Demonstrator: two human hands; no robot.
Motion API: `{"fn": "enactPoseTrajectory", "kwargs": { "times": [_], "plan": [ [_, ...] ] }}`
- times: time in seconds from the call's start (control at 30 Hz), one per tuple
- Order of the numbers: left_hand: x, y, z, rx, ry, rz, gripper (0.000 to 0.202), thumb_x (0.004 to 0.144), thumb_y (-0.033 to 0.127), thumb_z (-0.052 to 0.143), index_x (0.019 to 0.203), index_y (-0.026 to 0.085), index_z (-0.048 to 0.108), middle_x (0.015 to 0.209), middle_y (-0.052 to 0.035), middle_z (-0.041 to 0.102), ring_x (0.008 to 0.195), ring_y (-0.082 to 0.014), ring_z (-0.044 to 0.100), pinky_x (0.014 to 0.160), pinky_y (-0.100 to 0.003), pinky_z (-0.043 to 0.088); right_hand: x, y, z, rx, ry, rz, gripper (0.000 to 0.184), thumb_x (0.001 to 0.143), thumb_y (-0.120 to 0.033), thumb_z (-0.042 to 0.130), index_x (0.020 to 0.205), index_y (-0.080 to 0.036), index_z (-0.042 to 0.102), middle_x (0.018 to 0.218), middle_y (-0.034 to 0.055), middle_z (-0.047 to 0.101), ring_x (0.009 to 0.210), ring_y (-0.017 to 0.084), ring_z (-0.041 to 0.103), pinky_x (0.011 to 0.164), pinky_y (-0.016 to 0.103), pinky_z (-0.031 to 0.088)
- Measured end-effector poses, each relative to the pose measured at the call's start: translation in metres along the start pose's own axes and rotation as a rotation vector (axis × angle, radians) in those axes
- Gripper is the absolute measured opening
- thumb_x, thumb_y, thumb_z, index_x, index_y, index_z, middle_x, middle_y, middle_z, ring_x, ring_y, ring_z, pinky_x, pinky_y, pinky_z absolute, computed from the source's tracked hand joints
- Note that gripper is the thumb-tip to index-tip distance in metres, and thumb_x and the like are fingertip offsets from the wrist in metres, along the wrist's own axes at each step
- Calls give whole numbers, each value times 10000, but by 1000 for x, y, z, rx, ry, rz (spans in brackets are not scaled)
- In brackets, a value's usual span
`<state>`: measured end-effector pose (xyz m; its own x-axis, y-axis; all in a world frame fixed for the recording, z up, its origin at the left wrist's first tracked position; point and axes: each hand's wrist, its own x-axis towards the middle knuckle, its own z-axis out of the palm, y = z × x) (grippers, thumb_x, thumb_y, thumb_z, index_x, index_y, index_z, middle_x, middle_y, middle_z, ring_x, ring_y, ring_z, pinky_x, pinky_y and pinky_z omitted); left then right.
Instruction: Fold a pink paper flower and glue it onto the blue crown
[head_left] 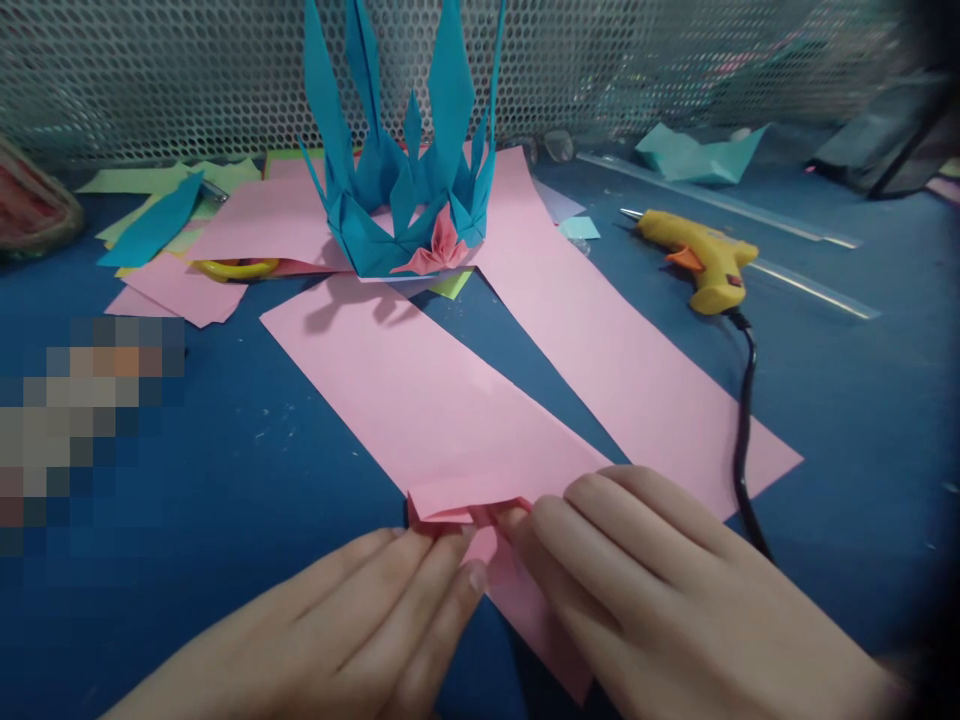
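Observation:
A long pink paper strip (420, 385) lies on the blue table and bends up into a fold at its near part. My left hand (360, 610) pinches the left side of this fold, fingers pressed together. On the right side my right hand (637, 570) is closed on the same strip, its fingertips partly hidden behind the paper. A pink end pokes out below, between the two hands. Beyond the strip stands a blue folded-paper crown (390, 240) with tall points and a small pink paper flower (442, 245) on its front.
A second pink strip (600, 340) runs along the right. A yellow glue gun (697, 255) with a black cord (744, 420) lies near clear glue sticks (817, 290). Paper scraps (180, 285) and a yellow handle (236, 269) are at left. A perforated metal panel (187, 80) closes the back.

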<state>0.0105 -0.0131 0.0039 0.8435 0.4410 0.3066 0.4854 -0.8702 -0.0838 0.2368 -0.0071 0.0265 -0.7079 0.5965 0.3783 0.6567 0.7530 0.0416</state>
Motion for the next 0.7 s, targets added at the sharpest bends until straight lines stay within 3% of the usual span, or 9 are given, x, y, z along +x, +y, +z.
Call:
{"fn": "enactPoseTrajectory", "kwargs": {
  "times": [0.13, 0.23, 0.43, 0.6, 0.7],
  "plan": [
    [4, 1, -2, -31, -31, -69, 341, 1001, 200, 371, 1239, 228, 614, 1251, 77, 691, 1121, -124, 537, 1175, -248, 229, 2, 2, 2, 69, -21, 48, 449, 945, -50, 380, 611, -206, 637, 646, 18, 562, 642, 199, 412, 642, 358, 330],
    [2, 3, -1, -24, -21, -60, 368, 998, 188, 352, 1269, 198, 601, 1258, 42, 677, 1155, -144, 532, 1223, -273, 156, 3, 5, 3, 88, 11, 58, 426, 979, -116, 417, 624, -206, 636, 636, 18, 555, 640, 201, 423, 622, 361, 320],
    [-2, 6, 1, -41, 38, -66, 352, 989, 169, 378, 1242, 125, 618, 1225, -26, 667, 1227, -174, 526, 1227, -282, 184, 3, 8, -2, 174, 22, 46, 463, 986, -51, 360, 660, -197, 654, 732, 29, 659, 680, 177, 512, 654, 332, 395],
    [3, 2, 4, -22, 153, -67, 352, 998, 163, 340, 1142, 153, 661, 1092, 6, 707, 1111, -134, 573, 1213, -233, 192, 3, 9, -3, 172, 48, 25, 408, 990, -61, 394, 768, -204, 705, 900, 17, 733, 785, 161, 580, 726, 314, 427],
    [3, 1, 5, -26, 113, -50, 338, 992, 165, 353, 1148, 151, 653, 1170, -11, 699, 1148, -144, 572, 1198, -248, 239, 3, 12, -3, 117, 42, 1, 438, 1022, -91, 329, 874, -205, 726, 1022, 21, 739, 864, 170, 592, 741, 324, 413]
  ]
}}
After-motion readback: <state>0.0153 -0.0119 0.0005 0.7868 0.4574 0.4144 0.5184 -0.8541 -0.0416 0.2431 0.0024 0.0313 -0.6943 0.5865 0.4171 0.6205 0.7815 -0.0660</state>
